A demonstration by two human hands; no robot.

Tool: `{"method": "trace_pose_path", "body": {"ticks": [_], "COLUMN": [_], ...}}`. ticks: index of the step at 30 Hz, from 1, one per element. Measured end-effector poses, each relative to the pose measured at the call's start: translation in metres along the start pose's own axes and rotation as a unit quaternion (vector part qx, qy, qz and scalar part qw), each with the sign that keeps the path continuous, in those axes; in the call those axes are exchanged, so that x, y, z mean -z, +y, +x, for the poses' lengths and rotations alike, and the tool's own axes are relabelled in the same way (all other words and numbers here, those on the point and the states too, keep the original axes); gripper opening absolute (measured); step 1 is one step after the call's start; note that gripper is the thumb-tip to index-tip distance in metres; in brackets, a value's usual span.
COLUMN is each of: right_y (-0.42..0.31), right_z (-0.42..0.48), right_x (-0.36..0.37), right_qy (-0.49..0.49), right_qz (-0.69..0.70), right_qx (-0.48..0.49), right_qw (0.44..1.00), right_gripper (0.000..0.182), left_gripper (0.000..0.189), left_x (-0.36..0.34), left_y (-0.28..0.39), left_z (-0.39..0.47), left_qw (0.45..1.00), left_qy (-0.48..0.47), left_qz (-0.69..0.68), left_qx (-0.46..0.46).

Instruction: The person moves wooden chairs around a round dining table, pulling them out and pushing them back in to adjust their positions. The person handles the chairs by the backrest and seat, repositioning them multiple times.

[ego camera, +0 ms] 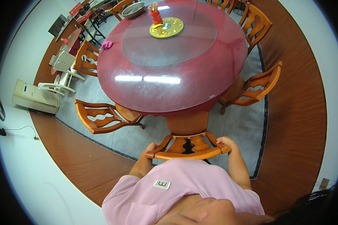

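Directly before me stands a wooden chair (187,123), its seat partly beneath the edge of a round table (146,95) with a red cloth under glass. My left hand (151,146) grips the left end of the chair's backrest, its fingers partly hidden behind the wood. At the right end of the same backrest, my right hand (224,141) is closed around the side post. A glass turntable (169,53) lies on the table and bears a yellow round mat (173,29), a red holder (157,18) of chopsticks and a yellow-handled tool (157,25).
More wooden chairs (101,116) (255,87) surround the table. A metal basin (133,10) and a pink cloth (107,44) rest near its rim. At left are a white high chair (64,62) and a cream cabinet (36,95); wood-panelled walls (295,112) flank the floor.
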State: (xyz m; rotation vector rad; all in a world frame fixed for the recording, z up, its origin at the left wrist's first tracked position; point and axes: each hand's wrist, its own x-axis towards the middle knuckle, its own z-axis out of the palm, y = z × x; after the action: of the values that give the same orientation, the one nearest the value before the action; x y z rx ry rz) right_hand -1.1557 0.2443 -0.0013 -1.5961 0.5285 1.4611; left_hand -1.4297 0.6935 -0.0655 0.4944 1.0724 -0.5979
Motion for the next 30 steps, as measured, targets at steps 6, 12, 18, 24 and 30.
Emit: {"method": "trace_pose_path", "body": {"ticks": [6, 12, 18, 24, 30], "right_y": [-0.004, 0.007, 0.022, -0.038, -0.05], "right_z": [-0.011, 0.02, 0.041, 0.005, 0.004], "right_x": [-0.005, 0.001, 0.007, -0.01, -0.007], "right_qy": [-0.045, -0.055, -0.066, -0.027, -0.016], "right_qz": [-0.012, -0.083, -0.148, -0.171, -0.204], "right_qx": [-0.041, -0.002, 0.082, 0.014, 0.04], "right_qw": [0.998, 0.995, 0.983, 0.985, 0.978], "right_gripper": [0.029, 0.026, 0.02, 0.023, 0.02], "left_gripper": [0.036, 0.033, 0.033, 0.031, 0.03], "left_x": [-0.048, -0.031, -0.031, -0.024, -0.04], "left_y": [0.01, 0.003, -0.002, -0.023, -0.035], "left_z": [-0.031, -0.031, -0.039, -0.036, -0.046], "left_qw": [0.995, 1.0, 0.999, 0.997, 0.992], "left_qy": [0.054, 0.015, 0.018, 0.02, 0.027], "left_qz": [0.019, 0.005, -0.018, -0.078, -0.124], "left_qx": [0.081, 0.02, 0.03, 0.019, -0.01]}}
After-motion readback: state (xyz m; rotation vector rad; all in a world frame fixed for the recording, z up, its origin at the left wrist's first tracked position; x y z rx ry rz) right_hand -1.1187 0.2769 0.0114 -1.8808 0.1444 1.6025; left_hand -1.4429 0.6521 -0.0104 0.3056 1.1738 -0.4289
